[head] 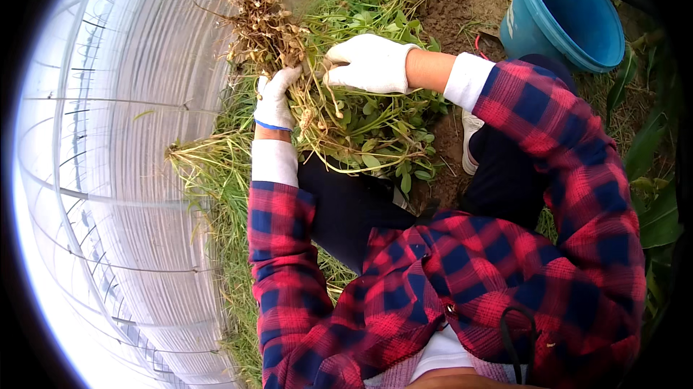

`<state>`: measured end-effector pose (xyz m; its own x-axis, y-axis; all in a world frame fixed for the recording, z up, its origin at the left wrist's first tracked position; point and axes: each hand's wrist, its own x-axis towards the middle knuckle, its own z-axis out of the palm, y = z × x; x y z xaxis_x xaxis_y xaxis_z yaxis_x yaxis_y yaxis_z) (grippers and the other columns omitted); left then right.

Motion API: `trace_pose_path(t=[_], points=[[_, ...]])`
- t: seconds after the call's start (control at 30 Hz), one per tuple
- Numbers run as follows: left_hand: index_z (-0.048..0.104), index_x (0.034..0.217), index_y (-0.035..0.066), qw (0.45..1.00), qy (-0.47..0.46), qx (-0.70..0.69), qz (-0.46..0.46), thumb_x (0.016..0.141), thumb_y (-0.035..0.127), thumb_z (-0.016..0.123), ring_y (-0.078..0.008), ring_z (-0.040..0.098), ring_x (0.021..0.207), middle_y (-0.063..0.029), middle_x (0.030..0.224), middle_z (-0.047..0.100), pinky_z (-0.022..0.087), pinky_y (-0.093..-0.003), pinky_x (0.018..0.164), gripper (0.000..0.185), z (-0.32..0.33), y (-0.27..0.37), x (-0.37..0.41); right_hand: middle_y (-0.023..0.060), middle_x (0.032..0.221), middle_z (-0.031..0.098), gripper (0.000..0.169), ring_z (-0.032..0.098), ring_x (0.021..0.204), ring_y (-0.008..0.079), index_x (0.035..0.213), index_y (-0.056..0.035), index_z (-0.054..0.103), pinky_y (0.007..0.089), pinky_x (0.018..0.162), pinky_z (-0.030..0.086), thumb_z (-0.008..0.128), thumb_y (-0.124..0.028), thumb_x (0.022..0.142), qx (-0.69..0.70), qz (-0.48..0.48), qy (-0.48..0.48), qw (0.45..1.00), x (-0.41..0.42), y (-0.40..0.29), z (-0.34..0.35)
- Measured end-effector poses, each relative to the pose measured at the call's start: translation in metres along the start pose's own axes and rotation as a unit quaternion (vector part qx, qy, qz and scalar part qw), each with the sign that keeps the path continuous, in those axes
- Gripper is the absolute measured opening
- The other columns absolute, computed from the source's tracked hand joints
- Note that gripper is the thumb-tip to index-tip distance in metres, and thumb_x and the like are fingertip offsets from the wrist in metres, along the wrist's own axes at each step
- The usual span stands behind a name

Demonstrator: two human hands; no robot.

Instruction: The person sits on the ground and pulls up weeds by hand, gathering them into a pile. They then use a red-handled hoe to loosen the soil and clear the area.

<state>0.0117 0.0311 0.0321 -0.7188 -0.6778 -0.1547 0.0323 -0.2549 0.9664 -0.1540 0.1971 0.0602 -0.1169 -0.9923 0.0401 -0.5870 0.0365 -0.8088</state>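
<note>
A pulled-up bunch of peanut plants (303, 118) is before me, its tangled roots with pale pods (265, 26) turned up and away from me. My left hand (276, 96), in a white knit glove with a blue cuff edge, grips the stems just below the roots. Also gloved in white, my right hand (371, 64) is at the bunch from the right, thumb and fingers close to the stems. Whether something is pinched between those soiled fingertips is hard to see. A few pods (308, 117) hang among the stems below my hands. Leafy tops spread towards my knees.
A blue plastic bucket (563, 15) stands at the upper right, with a dark bar crossing above its rim. Ribbed plastic sheeting of a hoop greenhouse (162, 118) rises on the left. Bare soil (455, 10), grass (233, 237) and broad green leaves (660, 215) surround me.
</note>
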Motion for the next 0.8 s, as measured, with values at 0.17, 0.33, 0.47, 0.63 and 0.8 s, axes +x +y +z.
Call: trace_pose_path(t=[0.17, 0.33, 0.47, 0.63, 0.8], points=[[0.062, 0.115, -0.004, 0.999, -0.011, 0.018, -0.024, 0.082, 0.01, 0.062, -0.0214, 0.068, 0.087, -0.0116, 0.104, 0.07, 0.057, -0.0347, 0.078, 0.036, -0.002, 0.0, 0.0, 0.0106, 0.074, 0.066, 0.042, 0.065, 0.062, 0.0157, 0.099, 0.0021, 0.068, 0.0331, 0.061, 0.053, 0.059, -0.038, 0.092, -0.181, 0.038, 0.122, 0.975, 0.023, 0.039, -0.013], [0.057, 0.121, -0.007, 0.992, -0.062, 0.108, 0.024, 0.076, 0.006, 0.057, -0.0306, 0.069, 0.089, -0.0212, 0.104, 0.068, 0.059, -0.0402, 0.078, 0.047, 0.001, 0.006, -0.001, 0.006, 0.075, 0.064, 0.027, 0.063, 0.063, 0.0181, 0.094, -0.0037, 0.065, 0.0343, 0.06, 0.053, 0.06, -0.03, 0.093, 0.48, 0.125, 0.246, 0.833, 0.031, 0.08, -0.103], [0.06, 0.115, -0.004, 0.998, -0.009, 0.058, -0.018, 0.08, 0.007, 0.063, -0.0276, 0.07, 0.084, -0.0157, 0.098, 0.07, 0.06, -0.0403, 0.076, 0.036, -0.005, 0.003, -0.006, 0.0047, 0.077, 0.063, 0.011, 0.063, 0.063, 0.0234, 0.091, -0.0115, 0.061, 0.0405, 0.06, 0.054, 0.057, -0.021, 0.095, 0.584, 0.099, 0.174, 0.787, 0.01, 0.061, -0.113], [0.068, 0.105, 0.001, 0.997, 0.05, 0.048, -0.028, 0.073, 0.01, 0.077, -0.0185, 0.066, 0.083, -0.0066, 0.094, 0.07, 0.054, -0.0352, 0.078, 0.034, 0.008, 0.004, -0.004, 0.0074, 0.078, 0.066, 0.031, 0.062, 0.065, 0.0132, 0.106, -0.0017, 0.068, 0.0317, 0.062, 0.052, 0.061, -0.028, 0.092, 0.103, 0.04, 0.133, 0.985, -0.01, -0.001, -0.057], [0.067, 0.108, 0.0, 0.998, -0.025, 0.027, -0.041, 0.075, 0.014, 0.074, -0.0198, 0.067, 0.084, -0.0083, 0.094, 0.07, 0.056, -0.035, 0.077, 0.037, 0.019, 0.008, -0.002, 0.0149, 0.103, 0.071, 0.035, 0.068, 0.096, 0.0263, 0.11, -0.0065, 0.069, 0.0346, 0.088, 0.052, 0.065, -0.032, 0.087, -0.066, -0.013, 0.207, 0.976, 0.022, 0.015, -0.039]])
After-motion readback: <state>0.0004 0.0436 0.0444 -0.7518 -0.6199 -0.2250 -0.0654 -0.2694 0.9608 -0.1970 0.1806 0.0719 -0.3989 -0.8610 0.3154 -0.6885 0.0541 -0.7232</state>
